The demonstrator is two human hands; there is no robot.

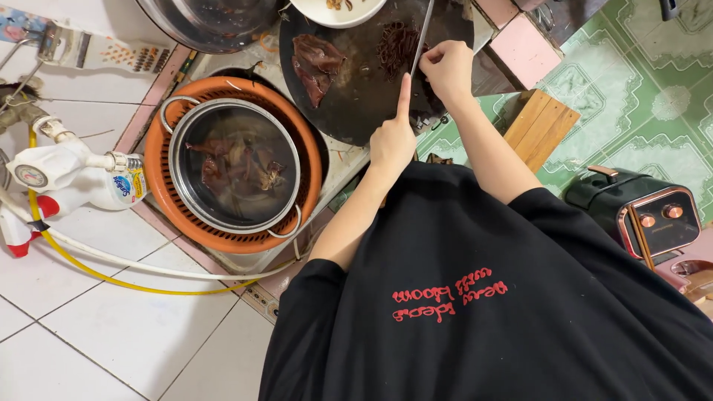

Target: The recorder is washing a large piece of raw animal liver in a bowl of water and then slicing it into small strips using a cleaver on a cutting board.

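The person stands over a round dark cutting board (356, 96) set on a counter beside a sink. The right hand (448, 68) is closed around the handle of a knife (422, 37), whose thin blade rises toward the top edge of the frame; the handle itself is covered by the fingers, so its form cannot be told. The left hand (394, 137) rests at the near edge of the board with the index finger extended and pointing up toward the blade, the remaining fingers curled in; it appears to hold nothing, though its underside is hidden. On the board, just left of the blade, lies a heap of thin dark reddish-brown shreds (397, 44), and further left a flat, uncut piece of the same dark reddish material (316, 65). A white bowl (338, 11) sits at the far rim of the board. To the left, an orange plastic colander (160, 160) holds a metal pot (234, 167) of water with more dark pieces soaking in it. A large metal basin (208, 22) lies beyond. A white bottle (74, 178) and a yellow hose (111, 278) lie on the white tiles, and a black and copper-coloured appliance (642, 212) stands on the green patterned floor at right.
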